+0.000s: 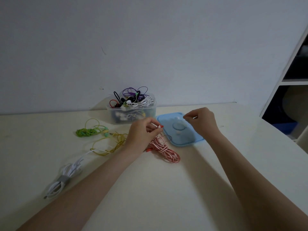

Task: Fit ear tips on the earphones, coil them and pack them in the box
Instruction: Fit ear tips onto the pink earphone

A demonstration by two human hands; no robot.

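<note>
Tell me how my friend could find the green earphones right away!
Start at the clear plastic box stuffed with tangled earphones by the wall. Look left of it and a bit nearer on the cream table: the green earphones lie there, wound into a tight bundle. The yellow earphones beside them are loose, and the white earphones wear a grey strap.

Single head-worn wide-angle view, looking forward and down over the bench (166,189) toward the rear wall (150,47). Both forearms enter from the lower edge; the hands sit near centre frame, at arm's reach.
</note>
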